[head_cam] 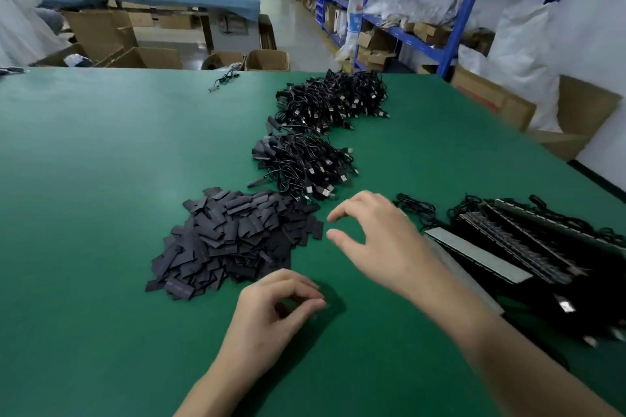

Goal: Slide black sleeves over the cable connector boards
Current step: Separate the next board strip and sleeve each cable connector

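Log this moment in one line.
left hand curled, empty | right hand open beside sleeve pile | cable heap untouched

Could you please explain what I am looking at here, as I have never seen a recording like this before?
There is no machine here. This is a single picture from a wide-angle camera worn on a person's head, looking forward and down at their own bare hands.

They work at a green table. Near the middle lies a pile of flat black sleeves. Behind it are a nearer cable heap and a farther cable heap, both black with metal plugs. At the right sits a dark stack of long strips with cables around it.

The right hand hovers open above the table and holds nothing. The left hand has its fingers curled toward the thumb. I cannot tell whether it pinches anything small.
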Demonstrator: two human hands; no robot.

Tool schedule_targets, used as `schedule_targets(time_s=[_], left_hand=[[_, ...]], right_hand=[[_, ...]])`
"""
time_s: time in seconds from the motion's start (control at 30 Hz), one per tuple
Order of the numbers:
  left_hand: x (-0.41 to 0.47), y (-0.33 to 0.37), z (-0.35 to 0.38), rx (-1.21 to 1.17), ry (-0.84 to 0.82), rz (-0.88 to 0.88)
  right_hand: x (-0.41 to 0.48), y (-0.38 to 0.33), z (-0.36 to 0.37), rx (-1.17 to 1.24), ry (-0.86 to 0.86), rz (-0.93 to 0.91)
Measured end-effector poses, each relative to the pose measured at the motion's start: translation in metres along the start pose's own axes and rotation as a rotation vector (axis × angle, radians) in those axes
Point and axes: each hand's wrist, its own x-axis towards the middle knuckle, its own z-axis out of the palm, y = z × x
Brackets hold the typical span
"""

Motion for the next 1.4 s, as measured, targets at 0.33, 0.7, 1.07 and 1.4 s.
schedule_targets(time_s=[0.33,0.7,1.07,1.4], left_hand=[[0.013,0.051,0.047,-0.054,-0.205,-0.119],[0.030,0.094,0.147,-0.714,-0.429,-0.717],[0.043,0.092,0.185,-0.666,-0.279,-0.736],[0.053,0.091,0.209,-0.581,-0.121,-0.761]], right_hand=[[-0.080,0.099,-0.132,-0.121,0.276,0.234],[-0.128,0.225,-0.135,0.166,0.044,0.922],[-0.112,0.233,-0.083,0.648,0.096,0.882],[-0.052,0.247,-0.076,0.620,0.069,0.735]])
